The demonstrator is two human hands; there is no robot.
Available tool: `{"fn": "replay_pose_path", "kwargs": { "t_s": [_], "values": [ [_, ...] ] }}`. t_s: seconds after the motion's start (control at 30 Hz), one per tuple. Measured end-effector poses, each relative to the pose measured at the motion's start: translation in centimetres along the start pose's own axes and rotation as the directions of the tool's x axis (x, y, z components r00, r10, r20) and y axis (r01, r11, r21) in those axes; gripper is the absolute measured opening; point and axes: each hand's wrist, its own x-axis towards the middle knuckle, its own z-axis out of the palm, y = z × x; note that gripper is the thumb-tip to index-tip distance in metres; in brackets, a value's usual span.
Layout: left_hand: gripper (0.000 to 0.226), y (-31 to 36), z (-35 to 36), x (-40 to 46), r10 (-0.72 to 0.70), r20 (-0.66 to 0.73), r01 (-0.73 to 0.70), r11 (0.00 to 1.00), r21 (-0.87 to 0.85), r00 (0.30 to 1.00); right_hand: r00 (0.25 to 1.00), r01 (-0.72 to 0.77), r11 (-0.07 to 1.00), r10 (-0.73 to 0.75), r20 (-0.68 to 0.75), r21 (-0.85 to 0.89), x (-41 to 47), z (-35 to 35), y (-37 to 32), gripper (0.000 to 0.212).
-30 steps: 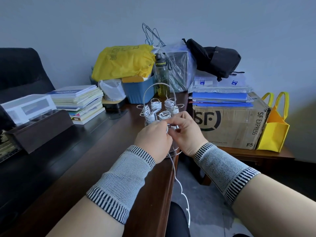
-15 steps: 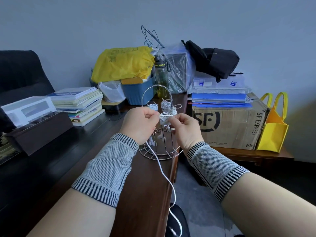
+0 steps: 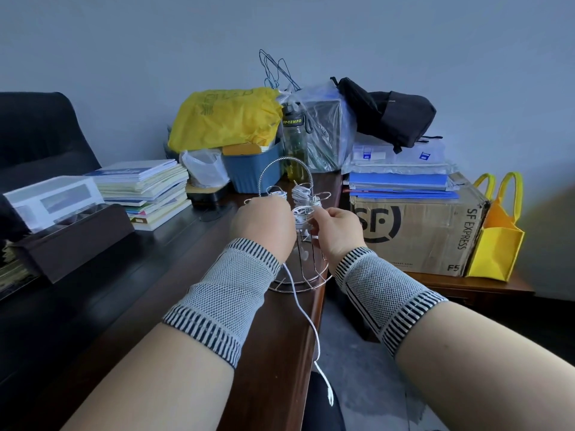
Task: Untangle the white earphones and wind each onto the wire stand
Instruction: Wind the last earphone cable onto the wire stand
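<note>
Head view: both hands are working at the front arm of the wire stand (image 3: 298,244), which is standing near the right edge of the dark wooden desk (image 3: 186,306), probably so that slack cord can hang free over the side; the left hand (image 3: 264,228) is curling round the stand's near side, its fingers hidden behind its own back, so I cannot tell whether it is pinching the cord or only steadying the frame; the right hand (image 3: 337,227) is closing thumb and forefinger on the white earphone cord (image 3: 306,318) just beside the coil being built, seemingly to keep tension on each turn; the cord's loose tail is trailing from under the left wrist, down past the stand's ring base and over the desk edge, ending in a plug dangling above the floor; several other arms of the stand are already carrying tight white bundles (image 3: 300,191), so the winding is looking well along.

As for containers, the blue tub (image 3: 249,172) behind the stand is holding a yellow bag (image 3: 224,119) and some flat items I cannot identify; the clear plastic bag (image 3: 323,126) is wrapping a dark box; the SF Express carton (image 3: 420,231) is sitting closed, blue folders stacked on its lid; the yellow tote (image 3: 494,244) is leaning beside it, contents unseen.
</note>
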Motion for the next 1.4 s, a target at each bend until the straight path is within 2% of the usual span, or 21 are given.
{"fn": "replay_pose_path", "kwargs": {
  "t_s": [0.2,0.33,0.5,0.57,0.6,0.63,0.67,0.7,0.77,0.8,0.97,1.03,1.07,1.13,1.2,1.23,1.3,1.33,1.37,1.4],
  "values": [
    [0.018,0.1,-0.2,-0.8,0.016,0.035,-0.015,1.000,-0.024,0.999,0.999,-0.035,0.995,0.037,0.018,-0.094,0.7,0.0,-0.8,0.030],
    [0.021,-0.1,0.0,-0.9,-0.038,0.034,0.043,0.989,-0.140,0.999,0.993,-0.105,0.990,0.110,0.044,-0.094,1.0,-0.3,-1.2,0.031],
    [0.037,-0.1,0.8,-1.2,-0.092,-0.056,0.080,0.978,-0.191,0.994,0.975,-0.177,0.979,0.188,0.118,-0.098,1.6,-0.7,-1.7,0.022],
    [0.043,-0.3,1.3,-1.3,-0.124,-0.035,0.112,0.962,-0.249,0.992,0.968,-0.195,0.976,0.208,0.138,-0.101,1.8,-0.8,-1.7,0.021],
    [0.044,-0.3,1.3,-1.3,-0.160,-0.006,0.149,0.932,-0.329,0.987,0.966,-0.201,0.974,0.214,0.147,-0.103,1.9,-0.8,-1.8,0.022],
    [0.042,-0.3,1.4,-1.2,-0.211,0.034,0.203,0.863,-0.462,0.977,0.963,-0.206,0.973,0.220,0.153,-0.103,1.8,-0.8,-1.8,0.022],
    [0.038,-0.2,1.4,-1.1,-0.279,0.083,0.268,0.731,-0.628,0.957,0.962,-0.210,0.972,0.224,0.155,-0.101,1.8,-0.9,-1.9,0.022],
    [0.034,0.2,1.3,-1.2,-0.344,0.159,0.334,0.543,-0.770,0.926,0.962,-0.207,0.973,0.221,0.162,-0.098,1.7,-0.9,-1.9,0.023],
    [0.027,1.0,1.1,-1.5,-0.405,0.331,0.427,0.175,-0.887,0.853,0.959,-0.175,0.979,0.193,0.206,-0.101,1.7,-1.2,-1.9,0.025],
    [0.025,1.3,1.2,-1.8,-0.409,0.389,0.451,0.063,-0.891,0.826,0.958,-0.161,0.982,0.181,0.224,-0.102,1.7,-1.3,-1.9,0.025],
    [0.032,2.0,1.8,-2.7,-0.412,0.587,0.478,-0.344,-0.808,0.697,0.964,-0.193,0.976,0.207,0.169,-0.100,1.6,-0.7,-1.9,0.025],
    [0.030,2.3,1.7,-2.8,-0.380,0.633,0.458,-0.457,-0.762,0.675,0.962,-0.156,0.982,0.175,0.208,-0.104,1.5,-0.7,-1.7,0.026],
    [0.029,2.4,1.6,-2.9,-0.370,0.645,0.457,-0.480,-0.749,0.669,0.961,-0.138,0.985,0.159,0.228,-0.105,1.4,-0.8,-1.6,0.027],
    [0.030,2.5,2.1,-2.8,-0.387,0.629,0.463,-0.442,-0.768,0.674,0.960,-0.123,0.987,0.144,0.241,-0.101,1.3,-0.9,-1.5,0.027],
    [0.034,2.2,2.9,-2.4,-0.454,0.549,0.461,-0.298,-0.836,0.702,0.963,-0.115,0.988,0.135,0.234,-0.100,1.5,-0.8,-1.4,0.027],
    [0.036,2.0,3.4,-2.1,-0.490,0.477,0.460,-0.164,-0.872,0.730,0.965,-0.113,0.988,0.134,0.227,-0.102,1.5,-0.8,-1.4,0.027],
    [0.042,1.3,4.1,-1.7,-0.505,0.278,0.449,0.254,-0.857,0.817,0.971,-0.121,0.987,0.141,0.195,-0.108,1.4,-0.4,-1.3,0.027],
    [0.046,1.1,4.3,-1.6,-0.473,0.183,0.420,0.464,-0.780,0.862,0.975,-0.129,0.986,0.146,0.169,-0.105,1.3,-0.3,-1.2,0.028],
    [0.049,0.8,4.4,-1.6,-0.435,0.115,0.387,0.611,-0.691,0.893,0.978,-0.132,0.986,0.147,0.151,-0.103,1.2,-0.2,-1.1,0.028],
    [0.051,0.7,4.4,-1.6,-0.405,0.078,0.360,0.690,-0.628,0.911,0.978,-0.129,0.986,0.144,0.148,-0.107,1.1,-0.1,-1.1,0.029]
  ]
}}
